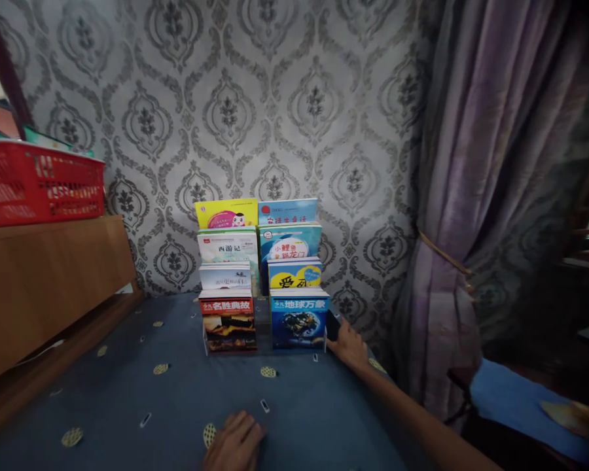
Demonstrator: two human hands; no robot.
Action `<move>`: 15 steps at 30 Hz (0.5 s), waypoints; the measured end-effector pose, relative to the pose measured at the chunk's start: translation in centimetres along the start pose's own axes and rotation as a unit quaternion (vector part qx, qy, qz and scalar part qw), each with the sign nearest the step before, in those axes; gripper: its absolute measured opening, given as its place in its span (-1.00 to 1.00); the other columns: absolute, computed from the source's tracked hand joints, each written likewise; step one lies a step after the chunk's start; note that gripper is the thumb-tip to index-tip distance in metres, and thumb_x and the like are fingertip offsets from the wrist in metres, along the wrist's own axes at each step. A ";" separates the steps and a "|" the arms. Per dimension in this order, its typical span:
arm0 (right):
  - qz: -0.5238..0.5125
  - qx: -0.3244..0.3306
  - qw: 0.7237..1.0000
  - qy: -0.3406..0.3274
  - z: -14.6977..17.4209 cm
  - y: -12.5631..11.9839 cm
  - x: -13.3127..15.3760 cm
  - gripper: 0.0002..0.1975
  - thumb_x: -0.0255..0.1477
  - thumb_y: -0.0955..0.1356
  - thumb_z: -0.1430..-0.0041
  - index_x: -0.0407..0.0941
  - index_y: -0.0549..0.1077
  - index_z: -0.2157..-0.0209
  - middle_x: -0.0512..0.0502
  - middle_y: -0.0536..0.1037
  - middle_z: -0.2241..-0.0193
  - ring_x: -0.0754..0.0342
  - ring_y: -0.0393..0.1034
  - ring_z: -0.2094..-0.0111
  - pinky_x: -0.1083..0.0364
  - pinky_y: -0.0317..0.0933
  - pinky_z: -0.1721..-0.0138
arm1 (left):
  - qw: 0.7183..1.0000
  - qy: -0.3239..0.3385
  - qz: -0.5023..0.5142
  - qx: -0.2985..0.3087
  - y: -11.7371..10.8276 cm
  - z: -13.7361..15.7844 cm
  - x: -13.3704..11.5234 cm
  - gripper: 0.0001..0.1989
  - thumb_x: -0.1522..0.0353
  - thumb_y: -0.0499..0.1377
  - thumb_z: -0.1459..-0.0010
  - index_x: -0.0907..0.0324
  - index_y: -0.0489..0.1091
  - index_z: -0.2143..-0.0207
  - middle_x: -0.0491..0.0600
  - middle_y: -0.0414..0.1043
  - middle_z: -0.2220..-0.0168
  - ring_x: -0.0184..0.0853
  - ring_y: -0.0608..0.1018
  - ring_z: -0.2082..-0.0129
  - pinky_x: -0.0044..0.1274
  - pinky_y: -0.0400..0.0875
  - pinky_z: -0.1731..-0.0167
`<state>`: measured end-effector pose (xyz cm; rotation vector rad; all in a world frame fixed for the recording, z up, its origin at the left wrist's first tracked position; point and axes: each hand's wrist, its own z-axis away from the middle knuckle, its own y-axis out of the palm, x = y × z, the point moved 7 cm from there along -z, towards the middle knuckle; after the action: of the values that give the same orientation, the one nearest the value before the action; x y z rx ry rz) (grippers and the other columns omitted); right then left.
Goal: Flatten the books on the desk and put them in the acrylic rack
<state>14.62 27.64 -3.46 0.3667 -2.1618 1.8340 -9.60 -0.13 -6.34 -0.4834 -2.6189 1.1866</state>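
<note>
Books stand in two columns in a clear stepped rack (pixel 264 343) on dark blue patterned cloth. In front are a red-topped book (pixel 229 324) on the left and a blue book (pixel 299 320) with an island picture on the right. Behind rise a yellow book (pixel 228 210), a white-green book (pixel 226 245) and a teal book (pixel 292 242). My right hand (pixel 348 345) is at the rack's right side, fingers closed on a dark flat object (pixel 332 325), its kind unclear. My left hand (pixel 235 441) rests palm down on the cloth, loosely bent, holding nothing visible.
A red plastic basket (pixel 42 183) sits on a wooden headboard or cabinet (pixel 53 281) at the left. Patterned wallpaper (pixel 314 131) rises behind the books. A tied purple curtain (pixel 451 261) hangs at the right, near a blue cloth (pixel 520 405) on a dark seat.
</note>
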 end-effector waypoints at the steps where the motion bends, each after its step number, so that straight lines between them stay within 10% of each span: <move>1: 0.013 -0.004 1.000 -0.004 0.0 -0.1 0.2 -0.19 -0.16 0.35 -0.19 -0.30 0.08 -0.33 -0.50 0.39 -0.20 -0.34 0.29 -0.23 -0.19 0.18 -0.16 | 1.000 0.000 0.002 -0.002 0.0 0.1 0.0 -0.64 0.60 0.11 -0.09 0.04 0.40 0.13 -0.08 0.61 0.22 -0.27 0.66 0.18 -0.50 0.58 0.10; 15: 0.073 0.017 0.997 0.015 0.5 -2.6 0.0 -0.13 -0.17 0.43 -0.05 -0.25 0.13 -0.31 -0.47 0.56 0.02 -0.37 0.46 -0.08 -0.14 0.33 0.04 | 0.995 -0.005 0.067 0.071 -1.0 0.1 -1.4 -0.71 0.57 0.11 -0.06 0.09 0.34 0.18 -0.04 0.54 0.22 -0.23 0.61 0.20 -0.38 0.55 0.07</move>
<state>15.53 26.69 -1.19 0.1915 -2.1918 1.9413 -8.54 -1.34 -5.76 -0.6349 -2.5211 1.4071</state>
